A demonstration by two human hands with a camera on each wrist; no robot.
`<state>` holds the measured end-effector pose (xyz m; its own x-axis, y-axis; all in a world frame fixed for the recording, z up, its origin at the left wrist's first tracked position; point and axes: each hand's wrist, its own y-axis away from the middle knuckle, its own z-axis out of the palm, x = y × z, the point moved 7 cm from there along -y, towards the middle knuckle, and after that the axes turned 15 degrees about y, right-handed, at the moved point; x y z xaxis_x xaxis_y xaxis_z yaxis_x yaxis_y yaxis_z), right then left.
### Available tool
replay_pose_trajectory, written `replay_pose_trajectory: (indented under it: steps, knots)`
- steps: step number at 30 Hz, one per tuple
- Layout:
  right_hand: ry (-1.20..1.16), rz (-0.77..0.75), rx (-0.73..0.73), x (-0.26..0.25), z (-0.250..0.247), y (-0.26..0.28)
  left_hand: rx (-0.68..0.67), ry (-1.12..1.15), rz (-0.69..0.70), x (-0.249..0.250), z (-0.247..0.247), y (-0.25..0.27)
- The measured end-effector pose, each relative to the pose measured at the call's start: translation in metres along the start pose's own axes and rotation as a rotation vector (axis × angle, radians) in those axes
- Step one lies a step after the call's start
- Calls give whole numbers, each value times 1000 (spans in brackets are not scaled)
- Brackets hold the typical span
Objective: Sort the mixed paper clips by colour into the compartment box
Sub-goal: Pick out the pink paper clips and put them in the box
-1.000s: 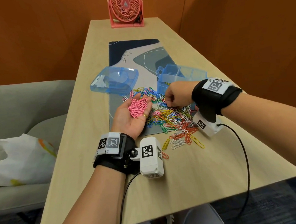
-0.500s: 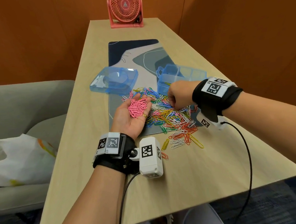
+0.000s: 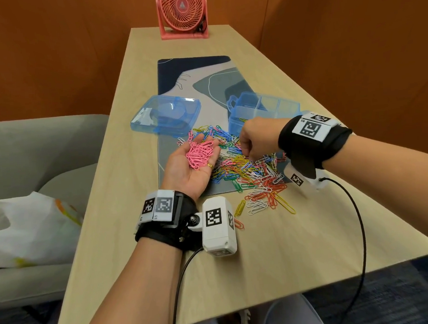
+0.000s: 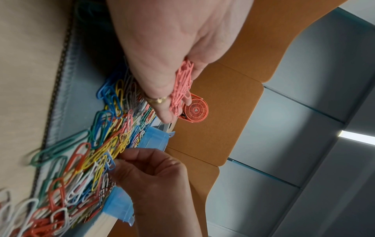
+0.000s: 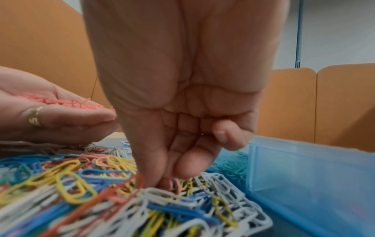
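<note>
cupping thin pink wire clips (image 3: 199, 153), left hand (image 3: 192, 166) palm-up.

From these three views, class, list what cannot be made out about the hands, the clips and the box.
- Box: head view, its near compartments are hidden by the right hand; the walls blur what is inside.
- Right hand: right wrist view, fingertips sink among the clips; whether they pinch one is unclear.
- Pink clips in the left hand: tangled, too small to count.
- Lid: its label is too small to read.
</note>
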<state>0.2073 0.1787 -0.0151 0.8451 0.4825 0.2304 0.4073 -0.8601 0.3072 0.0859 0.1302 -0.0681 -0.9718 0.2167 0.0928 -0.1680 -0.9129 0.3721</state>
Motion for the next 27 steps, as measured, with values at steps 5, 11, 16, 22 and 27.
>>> replay_pose_trajectory:
  steps: [5, 11, 16, 22, 27]
  knots:
    - [36, 1, -11, -3, 2, 2, -3, 0, -5, 0, -1, -2]
    - [26, 16, -11, -2, 3, 4, -6, 8, -8, 1, -1, -1]
    - [-77, 9, 0, 2, 2, 3, 4, 5, -4, 1, -1, -1]
    - [-140, 18, 105, 9, -27, 8, 14, -48, 4, 1, -2, -2]
    - [-272, -100, 184, -26, -60, 15, -4, -33, -4, -1, -1, -2]
